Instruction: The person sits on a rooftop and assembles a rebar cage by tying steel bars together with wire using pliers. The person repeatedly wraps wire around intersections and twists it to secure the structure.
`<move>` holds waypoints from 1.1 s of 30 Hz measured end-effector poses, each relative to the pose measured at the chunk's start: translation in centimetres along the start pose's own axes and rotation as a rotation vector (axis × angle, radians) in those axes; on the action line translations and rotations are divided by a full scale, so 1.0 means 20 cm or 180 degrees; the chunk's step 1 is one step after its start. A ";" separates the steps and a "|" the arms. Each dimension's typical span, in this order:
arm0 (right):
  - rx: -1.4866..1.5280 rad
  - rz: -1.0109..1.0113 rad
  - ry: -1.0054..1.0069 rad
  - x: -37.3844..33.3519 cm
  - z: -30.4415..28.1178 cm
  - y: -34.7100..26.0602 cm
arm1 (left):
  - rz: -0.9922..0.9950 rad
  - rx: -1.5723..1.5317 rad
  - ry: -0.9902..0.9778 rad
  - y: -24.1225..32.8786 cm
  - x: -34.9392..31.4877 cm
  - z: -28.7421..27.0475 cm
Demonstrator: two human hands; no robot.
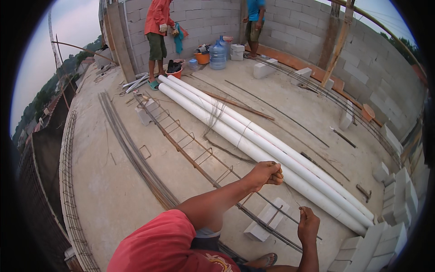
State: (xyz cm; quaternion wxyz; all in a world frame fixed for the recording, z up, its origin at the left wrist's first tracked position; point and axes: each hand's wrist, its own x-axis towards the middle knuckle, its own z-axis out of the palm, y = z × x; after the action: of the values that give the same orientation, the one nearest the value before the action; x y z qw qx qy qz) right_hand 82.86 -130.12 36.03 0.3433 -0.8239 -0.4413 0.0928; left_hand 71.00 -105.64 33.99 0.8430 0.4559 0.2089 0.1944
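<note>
A thin wire [292,196] runs between my two hands above the rebar frame. My left hand [266,174] is closed on one end, over the edge of the white pipes. Lower and nearer to me, my right hand [309,223] pinches the other end between thumb and fingertips. Below lies a long rebar frame [195,158] with square stirrups along it, its near end resting on a pale block [267,221] and its far end on another block [148,111]. Beside it, several long white pipes [235,136] lie together, with a bundle of thin wires [216,113] draped across them.
Loose steel bars [131,147] lie on the left. A hammer [363,192] and stacked blocks [396,199] are at the right. Two people, one in a red shirt [156,20], one in blue [256,10], stand at the back near water jugs [218,56] and buckets. Block walls enclose the far side.
</note>
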 end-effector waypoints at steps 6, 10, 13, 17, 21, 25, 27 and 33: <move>-0.0228 0.0169 0.0195 -0.09 0.01 0.10 | 0.0117 0.0998 -0.0452 0.02 -0.06 0.01; -0.0372 0.0328 0.0048 -0.14 -0.01 0.10 | -0.0120 0.1335 -0.0447 0.08 -0.11 0.03; -0.0483 0.0146 0.0160 -0.16 -0.01 0.14 | -0.0104 0.1451 -0.0522 0.04 -0.09 0.01; -0.0397 0.0149 0.0068 -0.18 -0.02 0.13 | -0.0210 0.1104 -0.0715 -0.04 -0.10 0.04; -0.0110 0.0330 -0.0041 -0.19 -0.03 0.10 | -0.0317 0.1097 -0.0949 -0.10 -0.15 0.17; -0.0328 0.0138 -0.0110 -0.19 -0.05 0.13 | -0.0337 0.0875 -0.1160 -0.12 -0.17 0.22; -0.0431 0.0020 -0.0142 -0.19 -0.06 0.12 | -0.0321 0.0899 -0.1229 -0.12 -0.17 0.22; -0.0019 0.0223 -0.0293 -0.21 -0.06 0.08 | -0.0293 0.1269 -0.1293 -0.14 -0.17 0.24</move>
State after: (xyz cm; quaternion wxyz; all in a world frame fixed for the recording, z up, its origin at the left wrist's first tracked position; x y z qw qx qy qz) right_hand 82.05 -134.65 35.30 0.3167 -0.8347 -0.4278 0.1413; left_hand 71.05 -112.08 34.59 0.7693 0.6323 0.0904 0.0157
